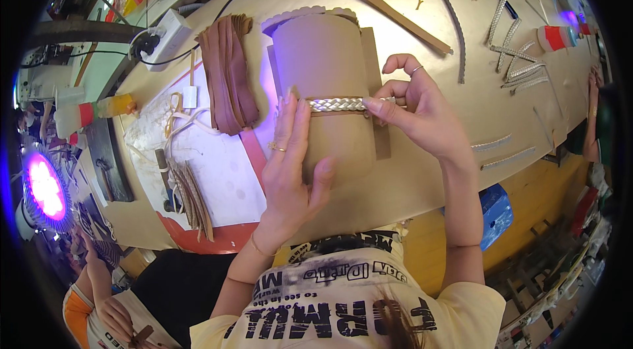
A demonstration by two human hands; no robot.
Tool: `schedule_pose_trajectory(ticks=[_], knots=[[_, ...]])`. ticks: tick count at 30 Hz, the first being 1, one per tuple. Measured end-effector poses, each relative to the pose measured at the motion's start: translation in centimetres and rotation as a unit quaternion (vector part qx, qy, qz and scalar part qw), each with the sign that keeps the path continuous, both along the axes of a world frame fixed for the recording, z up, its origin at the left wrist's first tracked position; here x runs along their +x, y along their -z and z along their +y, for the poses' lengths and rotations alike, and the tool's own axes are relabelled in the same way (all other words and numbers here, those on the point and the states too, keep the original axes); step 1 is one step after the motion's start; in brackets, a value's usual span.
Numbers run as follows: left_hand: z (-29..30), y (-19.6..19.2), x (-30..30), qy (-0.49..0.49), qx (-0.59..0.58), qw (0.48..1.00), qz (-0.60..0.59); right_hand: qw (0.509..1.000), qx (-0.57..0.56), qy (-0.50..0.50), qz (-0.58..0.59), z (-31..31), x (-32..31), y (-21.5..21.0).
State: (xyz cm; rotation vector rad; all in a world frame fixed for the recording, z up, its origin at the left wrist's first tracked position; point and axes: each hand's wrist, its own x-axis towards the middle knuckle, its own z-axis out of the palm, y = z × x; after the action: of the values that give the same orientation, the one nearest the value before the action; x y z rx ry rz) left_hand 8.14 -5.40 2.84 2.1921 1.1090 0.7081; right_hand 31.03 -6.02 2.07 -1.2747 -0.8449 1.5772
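A tan cylinder-shaped form [323,52] lies on the workbench in front of me. A braided silver strap [336,105] runs across it. My left hand [293,164] lies flat on the form's near part, its fingertips touching the braid's left end. My right hand [415,108] pinches the braid's right end between thumb and forefinger and presses it against the form.
A stack of brown leather strips [227,72] lies left of the form. More silver braids [517,59] and a long brown strip [402,18] lie at the back right. Thin strips [191,200] rest on a white sheet at left. Another person [99,309] sits lower left.
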Motion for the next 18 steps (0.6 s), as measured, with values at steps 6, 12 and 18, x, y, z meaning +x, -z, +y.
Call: schedule_pose_trajectory(ticks=[6, 12, 18], knots=[[-0.1, -0.3, 0.2, -0.011, -0.013, 1.0, 0.006, 0.999, 0.002, 0.022, 0.037, -0.2, -0.3, 1.0], [-0.1, -0.5, 0.1, -0.002, -0.011, 1.0, 0.015, 0.999, -0.03, 0.018, 0.029, -0.4, 0.0, 1.4], [0.0, -0.3, 0.3, 0.0, -0.004, 1.0, 0.009, 0.992, -0.069, 0.065, 0.078, -0.7, 0.7, 2.4]])
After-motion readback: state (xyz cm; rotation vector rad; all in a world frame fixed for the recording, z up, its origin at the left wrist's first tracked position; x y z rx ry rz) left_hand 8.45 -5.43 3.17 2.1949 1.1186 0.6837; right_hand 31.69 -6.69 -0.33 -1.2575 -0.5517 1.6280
